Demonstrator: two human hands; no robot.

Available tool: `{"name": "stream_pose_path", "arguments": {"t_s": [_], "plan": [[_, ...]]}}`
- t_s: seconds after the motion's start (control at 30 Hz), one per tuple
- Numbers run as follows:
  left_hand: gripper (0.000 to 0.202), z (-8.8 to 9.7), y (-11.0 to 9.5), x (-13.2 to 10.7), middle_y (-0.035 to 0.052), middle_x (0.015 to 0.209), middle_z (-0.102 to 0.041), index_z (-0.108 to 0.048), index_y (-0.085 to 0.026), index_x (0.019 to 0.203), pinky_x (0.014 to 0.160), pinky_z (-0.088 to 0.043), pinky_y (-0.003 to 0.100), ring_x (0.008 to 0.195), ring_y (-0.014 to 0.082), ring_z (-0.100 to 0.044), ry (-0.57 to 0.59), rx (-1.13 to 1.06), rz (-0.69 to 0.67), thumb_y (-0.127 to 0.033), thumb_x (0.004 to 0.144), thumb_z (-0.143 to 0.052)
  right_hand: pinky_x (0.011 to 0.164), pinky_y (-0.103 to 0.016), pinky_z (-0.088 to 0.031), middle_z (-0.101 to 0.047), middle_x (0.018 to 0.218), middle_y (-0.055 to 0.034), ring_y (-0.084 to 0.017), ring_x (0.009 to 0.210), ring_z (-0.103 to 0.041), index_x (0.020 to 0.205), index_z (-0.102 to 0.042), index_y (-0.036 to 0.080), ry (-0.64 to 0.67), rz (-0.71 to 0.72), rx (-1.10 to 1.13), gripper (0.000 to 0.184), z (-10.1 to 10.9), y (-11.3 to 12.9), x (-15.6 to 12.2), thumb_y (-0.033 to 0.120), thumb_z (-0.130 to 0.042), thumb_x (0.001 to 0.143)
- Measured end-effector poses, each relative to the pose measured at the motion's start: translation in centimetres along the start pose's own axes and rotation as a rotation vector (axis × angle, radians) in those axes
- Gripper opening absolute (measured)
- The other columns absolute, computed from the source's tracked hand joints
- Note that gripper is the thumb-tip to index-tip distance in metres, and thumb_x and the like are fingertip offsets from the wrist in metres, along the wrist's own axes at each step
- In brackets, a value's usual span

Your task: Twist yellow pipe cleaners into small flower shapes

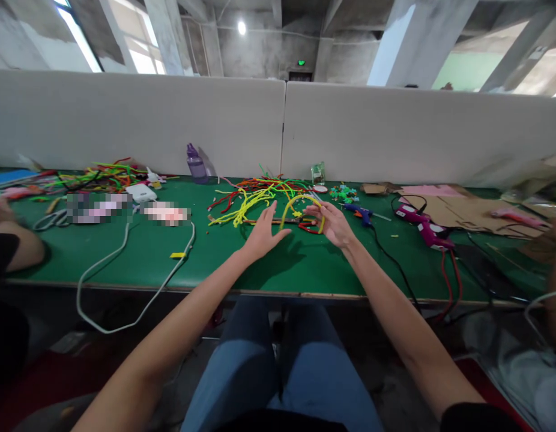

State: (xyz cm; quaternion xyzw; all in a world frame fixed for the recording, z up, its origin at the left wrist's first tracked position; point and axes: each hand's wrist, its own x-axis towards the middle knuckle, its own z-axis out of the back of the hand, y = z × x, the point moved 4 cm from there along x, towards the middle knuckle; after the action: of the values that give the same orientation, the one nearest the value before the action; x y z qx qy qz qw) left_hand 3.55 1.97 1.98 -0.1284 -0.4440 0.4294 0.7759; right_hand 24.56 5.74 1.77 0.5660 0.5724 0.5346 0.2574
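Note:
My right hand (332, 224) is closed around a yellow pipe cleaner (290, 203) bent into an arch. Fingers apart, my left hand (262, 234) is by the arch's other end, and I cannot tell whether it touches it. Behind my left hand spreads a bunch of yellow-green pipe cleaners (239, 207), with red and green pipe cleaners (284, 185) farther back. A pair of pliers or scissors with red handles (308, 228) lies beneath the arch, partly covered.
To the right are a blue glue gun (362, 215), purple glue guns (433, 235) with cords, and cardboard (467, 211). A purple bottle (196, 165) stands at the divider (170, 120). White cable (125, 240) hangs over the front edge. Other people's arms (23, 243) show at both sides.

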Motion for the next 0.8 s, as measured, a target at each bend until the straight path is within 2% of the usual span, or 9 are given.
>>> {"name": "stream_pose_path", "arguments": {"t_s": [0.03, 0.1, 0.17, 0.23, 0.37, 0.53, 0.67, 0.8], "plan": [[0.068, -0.7, 0.5, 0.4, 0.0163, 0.134, -0.053, -0.042, -0.018, 0.137, 0.102, -0.039, 0.041, 0.119, 0.0267, -0.054, 0.032, -0.125, 0.086, -0.038, 0.077, -0.068, 0.065, -0.024, -0.050, -0.070, 0.105, -0.0043, -0.020, 0.100, -0.066, 0.097, -0.057, 0.022, 0.007, -0.026, 0.012, 0.029, -0.1, -0.2, 0.0, 0.041, -0.068, 0.078], [0.049, -2.3, 1.3, 0.8, 0.0115, 0.105, -0.069, -0.052, -0.017, 0.126, 0.089, -0.048, 0.036, 0.095, 0.0215, -0.066, 0.167, -0.418, 0.223, -0.036, 0.081, -0.063, 0.063, -0.023, -0.050, -0.070, 0.105, -0.0039, -0.019, 0.099, -0.067, 0.095, -0.055, 0.022, 0.003, -0.066, 0.016, 0.029, 0.0, -0.6, 0.1, 0.042, -0.068, 0.079], [0.033, -3.2, 2.0, 0.9, 0.0061, 0.077, -0.068, -0.062, -0.013, 0.106, 0.069, -0.050, 0.029, 0.064, 0.0149, -0.065, 0.266, -0.648, 0.370, -0.039, 0.086, -0.057, 0.058, -0.021, -0.047, -0.069, 0.103, -0.0036, -0.017, 0.095, -0.068, 0.095, -0.055, 0.021, -0.028, -0.089, 0.017, 0.028, 0.6, -0.9, 0.3, 0.041, -0.066, 0.079], [0.029, -3.2, 2.6, 0.8, 0.0007, 0.063, -0.061, -0.066, -0.012, 0.091, 0.053, -0.043, 0.023, 0.048, 0.0083, -0.053, 0.291, -0.765, 0.479, -0.039, 0.084, -0.061, 0.051, -0.018, -0.043, -0.069, 0.097, -0.0026, -0.014, 0.085, -0.068, 0.095, -0.055, 0.021, -0.099, -0.090, 0.019, 0.024, 1.6, -1.0, 0.6, 0.038, -0.063, 0.081], [0.028, -2.4, 3.4, 0.7, -0.0033, 0.054, -0.053, -0.066, -0.013, 0.083, 0.054, -0.043, 0.021, 0.042, 0.0042, -0.043, 0.261, -0.971, 0.602, -0.041, 0.083, -0.063, 0.046, -0.018, -0.039, -0.065, 0.080, 0.0012, -0.008, 0.063, -0.061, 0.094, -0.053, 0.022, -0.273, -0.067, -0.052, 0.016, 4.4, -0.7, 1.1, 0.037, -0.055, 0.087], [0.034, -2.3, 4.1, 0.8, -0.0061, 0.045, -0.042, -0.057, -0.014, 0.067, 0.052, -0.042, 0.021, 0.039, 0.0038, -0.037, 0.282, -1.023, 0.658, -0.044, 0.083, -0.063, 0.044, -0.017, -0.039, -0.063, 0.074, 0.0026, -0.008, 0.062, -0.059, 0.094, -0.054, 0.023, -0.382, -0.053, 0.058, 0.009, 6.7, -0.9, 1.4, 0.030, -0.052, 0.089], [0.022, -2.2, 4.6, 0.8, -0.0038, 0.052, -0.048, -0.064, -0.012, 0.077, 0.054, -0.045, 0.020, 0.043, 0.0041, -0.042, 0.265, -1.125, 0.697, -0.033, 0.085, -0.062, 0.042, -0.016, -0.038, -0.064, 0.075, 0.0029, -0.007, 0.060, -0.060, 0.096, -0.055, 0.022, -0.411, -0.051, 0.142, 0.009, 7.2, -1.3, 1.5, 0.026, -0.054, 0.088], [0.017, -2.1, 4.7, 0.8, -0.0010, 0.058, -0.052, -0.067, -0.011, 0.082, 0.057, -0.047, 0.020, 0.047, 0.0052, -0.046, 0.269, -1.204, 0.742, -0.023, 0.087, -0.056, 0.042, -0.016, -0.037, -0.065, 0.075, 0.0033, -0.007, 0.061, -0.060, 0.096, -0.054, 0.023, -0.404, -0.039, 0.117, 0.011, 7.3, -1.4, 1.6, 0.030, -0.055, 0.087]]}}
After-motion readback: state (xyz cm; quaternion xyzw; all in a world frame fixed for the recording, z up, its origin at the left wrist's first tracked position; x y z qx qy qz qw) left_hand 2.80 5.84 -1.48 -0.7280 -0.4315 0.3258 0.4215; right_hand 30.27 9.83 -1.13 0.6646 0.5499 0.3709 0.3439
